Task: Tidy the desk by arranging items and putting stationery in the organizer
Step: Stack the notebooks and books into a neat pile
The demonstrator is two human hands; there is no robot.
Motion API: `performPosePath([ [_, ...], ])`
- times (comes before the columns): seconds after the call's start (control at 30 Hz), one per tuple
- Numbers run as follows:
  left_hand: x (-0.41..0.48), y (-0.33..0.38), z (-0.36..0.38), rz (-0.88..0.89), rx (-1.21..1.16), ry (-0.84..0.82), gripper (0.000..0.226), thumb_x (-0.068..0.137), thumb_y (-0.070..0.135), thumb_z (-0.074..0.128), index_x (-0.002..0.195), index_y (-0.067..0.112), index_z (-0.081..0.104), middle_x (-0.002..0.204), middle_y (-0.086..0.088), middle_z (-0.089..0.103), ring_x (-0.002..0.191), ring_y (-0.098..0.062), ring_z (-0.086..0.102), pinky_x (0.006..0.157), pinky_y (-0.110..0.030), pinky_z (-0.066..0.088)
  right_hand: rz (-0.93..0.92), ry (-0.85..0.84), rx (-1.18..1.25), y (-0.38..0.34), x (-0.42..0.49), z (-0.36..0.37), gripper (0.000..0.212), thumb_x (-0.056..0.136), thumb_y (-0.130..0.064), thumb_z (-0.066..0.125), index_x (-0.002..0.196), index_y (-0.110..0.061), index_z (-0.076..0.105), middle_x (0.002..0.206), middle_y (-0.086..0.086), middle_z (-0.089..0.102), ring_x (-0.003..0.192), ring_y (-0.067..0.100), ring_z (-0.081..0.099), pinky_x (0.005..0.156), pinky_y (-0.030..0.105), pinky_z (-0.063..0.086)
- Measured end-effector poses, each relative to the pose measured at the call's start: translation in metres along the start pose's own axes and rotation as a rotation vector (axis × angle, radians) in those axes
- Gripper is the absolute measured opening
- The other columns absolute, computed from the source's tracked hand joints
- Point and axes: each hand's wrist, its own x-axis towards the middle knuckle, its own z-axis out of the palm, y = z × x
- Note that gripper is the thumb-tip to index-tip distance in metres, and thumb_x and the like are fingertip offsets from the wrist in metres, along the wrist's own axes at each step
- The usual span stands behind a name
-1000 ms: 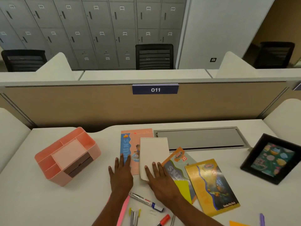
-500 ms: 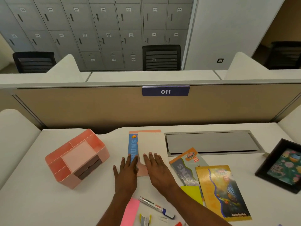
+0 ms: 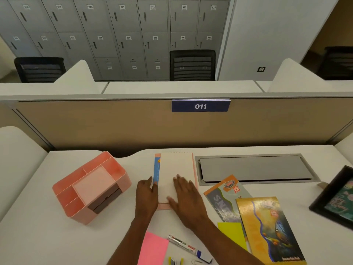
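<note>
A white spiral notepad (image 3: 173, 169) lies squared on top of a pink-and-blue exercise book (image 3: 157, 169) in the middle of the desk. My right hand (image 3: 186, 199) lies flat on the notepad's near end, fingers straight. My left hand (image 3: 146, 197) touches the left edge of the book and notepad. The pink organizer (image 3: 91, 186) stands empty to the left, apart from both hands. Near the front edge lie a white marker (image 3: 189, 247), a pink sticky pad (image 3: 152, 249) and small clips (image 3: 175, 262).
Two more exercise books, one grey-orange (image 3: 226, 197) and one yellow (image 3: 269, 228), overlap at the right with a yellow sticky pad (image 3: 234, 234). A black picture frame (image 3: 334, 196) leans at the far right. A grey cable hatch (image 3: 254, 169) sits by the partition.
The notepad has slid left and away, from askew across two books to squared on the pink-and-blue book. Both hands moved forward with it, and the view has shifted left.
</note>
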Motion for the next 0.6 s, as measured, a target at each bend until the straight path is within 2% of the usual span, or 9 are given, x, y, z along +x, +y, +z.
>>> performPosePath([
  [0.07,0.006,0.006,-0.001,0.003,0.013,-0.031,0.044,0.100,0.030,0.053,0.139,0.008,0.053,0.129,-0.011,0.056,0.115,-0.024,0.057,0.098,-0.032,0.047,0.151,0.065,0.115,0.010,0.007,-0.012,0.066,0.104,-0.050,0.030,0.158,-0.017,0.017,0.165,0.002,0.018,0.151,0.019,0.021,0.124,0.032,0.014],
  [0.13,0.012,0.009,0.000,0.007,0.018,-0.056,0.047,0.100,0.028,0.054,0.143,0.008,0.048,0.131,-0.011,0.053,0.117,-0.023,0.055,0.099,-0.030,0.046,0.245,0.053,0.118,0.025,0.016,-0.017,0.065,0.105,-0.046,0.033,0.159,-0.017,0.011,0.166,0.002,0.012,0.152,0.022,0.015,0.123,0.032,0.016],
  [0.27,0.019,0.007,0.003,-0.009,0.008,-0.086,0.047,0.099,0.015,0.056,0.144,0.009,0.045,0.133,-0.011,0.050,0.121,-0.024,0.054,0.105,-0.031,0.044,0.174,-0.097,0.028,0.037,0.022,-0.014,0.063,0.105,-0.044,0.036,0.158,-0.019,0.013,0.166,0.004,0.008,0.153,0.026,0.008,0.122,0.035,0.015],
  [0.43,0.021,0.003,0.009,-0.002,-0.004,-0.071,0.044,0.097,0.006,0.058,0.140,0.008,0.050,0.130,-0.010,0.051,0.119,-0.025,0.056,0.104,-0.030,0.045,0.135,-0.097,-0.005,0.036,0.022,-0.010,0.058,0.106,-0.042,0.034,0.158,-0.023,0.015,0.167,0.003,0.005,0.153,0.026,0.004,0.123,0.035,0.012],
  [0.6,0.020,0.004,0.010,-0.034,0.010,-0.085,0.048,0.098,0.008,0.056,0.145,0.009,0.046,0.139,-0.008,0.047,0.126,-0.025,0.052,0.108,-0.030,0.041,0.092,-0.115,-0.009,0.032,0.021,-0.005,0.058,0.106,-0.042,0.033,0.158,-0.025,0.014,0.167,0.003,0.003,0.152,0.024,0.007,0.123,0.034,0.010],
])
